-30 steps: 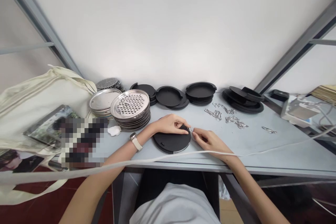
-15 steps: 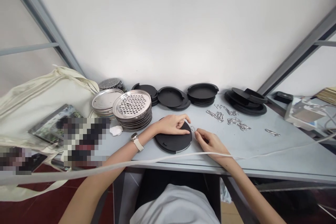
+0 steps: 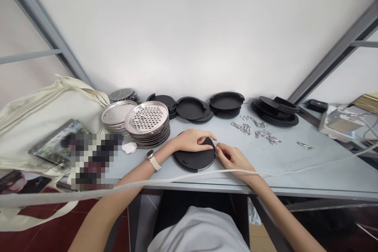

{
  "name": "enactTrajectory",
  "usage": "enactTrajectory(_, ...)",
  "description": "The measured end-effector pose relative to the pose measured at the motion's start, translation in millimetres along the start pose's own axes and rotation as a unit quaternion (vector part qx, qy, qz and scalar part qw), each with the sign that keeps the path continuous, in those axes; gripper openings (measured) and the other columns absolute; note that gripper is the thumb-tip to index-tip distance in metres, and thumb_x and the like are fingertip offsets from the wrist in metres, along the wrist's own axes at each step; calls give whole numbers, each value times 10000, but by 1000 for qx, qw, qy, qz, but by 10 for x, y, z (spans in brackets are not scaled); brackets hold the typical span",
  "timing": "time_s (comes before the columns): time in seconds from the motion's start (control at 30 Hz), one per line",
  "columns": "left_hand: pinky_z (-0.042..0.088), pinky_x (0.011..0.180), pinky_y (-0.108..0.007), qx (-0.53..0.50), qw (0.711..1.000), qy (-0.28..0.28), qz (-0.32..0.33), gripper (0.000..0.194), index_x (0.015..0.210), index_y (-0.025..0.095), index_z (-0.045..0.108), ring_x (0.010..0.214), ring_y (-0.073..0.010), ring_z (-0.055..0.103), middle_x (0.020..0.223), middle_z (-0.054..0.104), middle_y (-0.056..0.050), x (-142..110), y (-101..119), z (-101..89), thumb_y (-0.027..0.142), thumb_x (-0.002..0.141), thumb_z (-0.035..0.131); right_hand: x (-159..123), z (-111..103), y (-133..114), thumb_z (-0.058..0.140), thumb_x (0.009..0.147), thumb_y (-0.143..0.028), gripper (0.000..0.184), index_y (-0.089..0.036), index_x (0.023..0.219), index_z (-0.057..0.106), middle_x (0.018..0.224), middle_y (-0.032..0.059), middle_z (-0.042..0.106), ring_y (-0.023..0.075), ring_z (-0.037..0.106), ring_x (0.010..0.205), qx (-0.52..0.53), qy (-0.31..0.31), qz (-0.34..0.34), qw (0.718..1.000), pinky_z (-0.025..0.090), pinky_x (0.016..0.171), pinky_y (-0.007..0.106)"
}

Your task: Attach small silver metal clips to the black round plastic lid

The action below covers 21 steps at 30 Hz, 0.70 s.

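A black round plate with a small raised tab lies on the table in front of me. My left hand, with a watch at the wrist, rests across its upper part. Its thumb lies along the plate and its index finger stretches to the right edge, apart from the thumb; the other fingers curl under. At that edge my right hand pinches a thin bent wire clip between thumb and forefinger. The clip is small and partly hidden by the fingers. It is close to the plate's rim; whether it touches, I cannot tell.
Stacked metal grater discs and plain metal discs stand left. Black round covers line the wall, with more black parts at right. Loose wire clips lie right. A white cord crosses in front; a cream bag sits left.
My right hand has moved slightly left, bringing the wire clip to the plate's right edge. My left index finger has straightened towards the clip. The view has shifted a little.
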<state>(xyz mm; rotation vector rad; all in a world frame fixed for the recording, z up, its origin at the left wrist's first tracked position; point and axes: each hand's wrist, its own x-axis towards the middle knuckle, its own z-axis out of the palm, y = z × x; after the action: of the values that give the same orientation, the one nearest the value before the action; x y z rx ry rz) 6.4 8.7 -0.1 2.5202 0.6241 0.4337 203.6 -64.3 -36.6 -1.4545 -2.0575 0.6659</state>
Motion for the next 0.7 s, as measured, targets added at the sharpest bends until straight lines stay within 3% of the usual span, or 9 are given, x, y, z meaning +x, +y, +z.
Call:
enactTrajectory(0.27,292,564,-178,1,1000,3,-8,423,1245,256,519,546,-76,409,586,397,65,-3,8,4,409,850,536,13,16,-7,332,919,-387,331,-206,644,369,519,-60,367,99,341,479,-9,11,11,1000,255,498,229)
enactTrajectory(0.43,293,561,-180,16,1000,1,4,330,1143,244,593,552,-74,432,589,423,61,7,-19,17,379,848,532,15,-7,-38,317,925,-391,319,-198,731,481,559,-45,426,108,376,501,4,-5,-5,1000,274,508,230)
enactTrajectory(0.7,287,554,-181,-2,1000,-4,-15,314,1110,230,589,547,-71,430,597,433,67,6,-13,9,383,840,540,-2,-1,-14,327,911,-392,324,-206,657,402,527,-61,359,99,333,479,1,6,-4,1000,252,487,225)
